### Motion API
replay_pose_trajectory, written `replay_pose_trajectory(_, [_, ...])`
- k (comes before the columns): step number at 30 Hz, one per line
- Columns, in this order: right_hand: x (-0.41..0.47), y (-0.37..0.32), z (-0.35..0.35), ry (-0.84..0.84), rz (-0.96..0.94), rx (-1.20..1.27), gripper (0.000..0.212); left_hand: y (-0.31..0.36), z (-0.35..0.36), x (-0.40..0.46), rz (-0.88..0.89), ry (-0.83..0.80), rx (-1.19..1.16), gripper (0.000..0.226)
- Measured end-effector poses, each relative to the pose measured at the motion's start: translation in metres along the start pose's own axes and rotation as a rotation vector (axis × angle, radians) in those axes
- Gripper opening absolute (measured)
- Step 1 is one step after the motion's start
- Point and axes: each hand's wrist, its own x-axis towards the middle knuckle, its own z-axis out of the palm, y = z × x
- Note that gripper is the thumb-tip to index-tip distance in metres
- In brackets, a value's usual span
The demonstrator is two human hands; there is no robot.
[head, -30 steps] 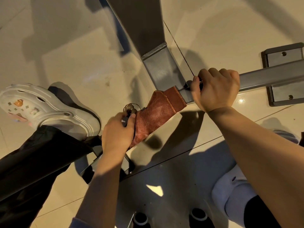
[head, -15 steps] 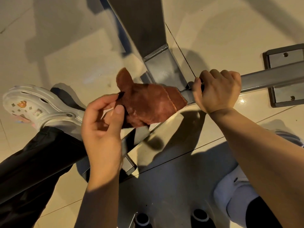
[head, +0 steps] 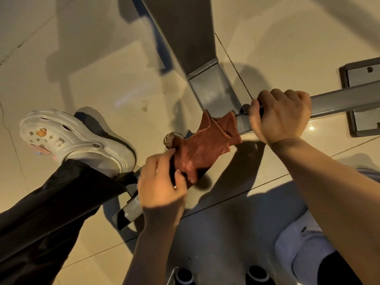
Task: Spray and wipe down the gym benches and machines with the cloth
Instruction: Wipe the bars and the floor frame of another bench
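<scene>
pale floor tiles (head: 86,83) are lying under a grey steel frame (head: 207,87) whose low bar (head: 339,100) is running across at floor level. the left hand (head: 162,186) is pinching the rust-brown cloth (head: 202,149) by its near end, probably drawing it taut along the bar so it wraps the metal for wiping, with its far end lying at the joint. the right hand (head: 281,116) is curling tight round the bar just beside the cloth, likely bracing the crouched body.
</scene>
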Motion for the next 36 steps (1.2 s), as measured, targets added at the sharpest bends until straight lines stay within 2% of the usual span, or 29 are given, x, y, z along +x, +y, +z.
replay_pose_trajectory(2, [0.0, 0.0, 0.002, 0.03, 0.0, -0.018, 0.044, 0.011, 0.016, 0.015, 0.234, -0.01, 0.029, 0.042])
replay_pose_trajectory(4, [0.0, 0.0, 0.003, 0.037, -0.008, -0.024, 0.043, 0.023, 0.041, 0.033, 0.336, -0.139, 0.12, 0.047])
replay_pose_trajectory(8, [-0.001, 0.0, 0.003, 0.022, -0.005, -0.013, 0.042, 0.032, 0.072, 0.046, 0.349, -0.235, 0.252, 0.055])
replay_pose_trajectory(12, [0.0, -0.001, 0.002, 0.04, -0.007, -0.012, 0.04, 0.011, 0.061, 0.04, 0.427, -0.191, 0.102, 0.052])
replay_pose_trajectory(15, [0.0, 0.0, 0.0, 0.039, -0.008, -0.009, 0.039, -0.025, 0.043, 0.02, 0.323, -0.266, 0.165, 0.056])
replay_pose_trajectory(18, [0.0, 0.0, 0.0, 0.025, -0.02, -0.009, 0.041, -0.068, 0.023, -0.015, 0.131, -0.197, 0.226, 0.063])
replay_pose_trajectory(21, [0.0, 0.0, 0.0, 0.042, -0.014, 0.003, 0.04, -0.083, 0.02, -0.028, 0.084, -0.12, 0.285, 0.061])
replay_pose_trajectory(25, [-0.001, 0.001, 0.002, 0.025, -0.014, 0.017, 0.041, -0.046, 0.033, -0.012, 0.012, -0.068, 0.195, 0.072])
replay_pose_trajectory(27, [-0.001, 0.001, 0.001, 0.027, -0.009, 0.022, 0.042, -0.023, 0.05, 0.006, 0.087, -0.127, 0.158, 0.071])
replay_pose_trajectory(30, [0.001, 0.0, 0.001, 0.03, -0.019, 0.033, 0.042, 0.027, 0.087, 0.033, 0.22, -0.032, 0.127, 0.054])
replay_pose_trajectory(32, [0.001, 0.001, 0.001, 0.047, -0.019, 0.027, 0.041, 0.06, 0.103, 0.041, 0.253, 0.003, 0.116, 0.052])
replay_pose_trajectory(36, [0.001, 0.0, 0.002, 0.063, -0.036, 0.017, 0.04, 0.058, 0.094, 0.044, 0.398, -0.022, 0.198, 0.049])
